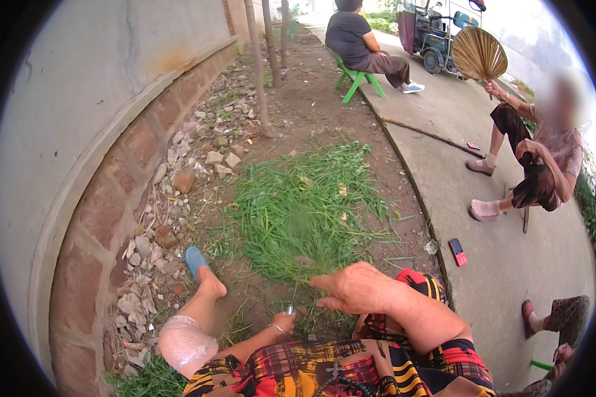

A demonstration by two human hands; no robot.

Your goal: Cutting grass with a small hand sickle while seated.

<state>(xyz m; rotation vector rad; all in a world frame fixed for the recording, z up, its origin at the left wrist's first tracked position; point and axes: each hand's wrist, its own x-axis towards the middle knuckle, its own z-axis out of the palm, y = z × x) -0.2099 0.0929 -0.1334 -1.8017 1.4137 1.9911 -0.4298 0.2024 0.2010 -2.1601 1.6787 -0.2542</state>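
Note:
My left hand (284, 323), with a bracelet at the wrist, is closed around the handle of a sickle-like hand tool (294, 293). Its thin metal part points forward toward a heap of cut green grass (303, 208), where the far end is hard to make out. Just right of the tool, my right hand (350, 288) is above the near edge of the heap. Its index finger and thumb are apart, with nothing visible between them; the other fingers are partly hidden. A blue slipper (196, 260) is on my left foot, beside the heap.
Stone rubble (144, 273) lies along the wall (89, 124) at left. Thin tree trunks (259, 69) rise ahead. On the concrete path (412, 183) are a red mobile phone (458, 252), a stick (434, 136) and seated people, one holding a palm-leaf fan (479, 52). A three-wheeled vehicle (437, 39) stands beyond.

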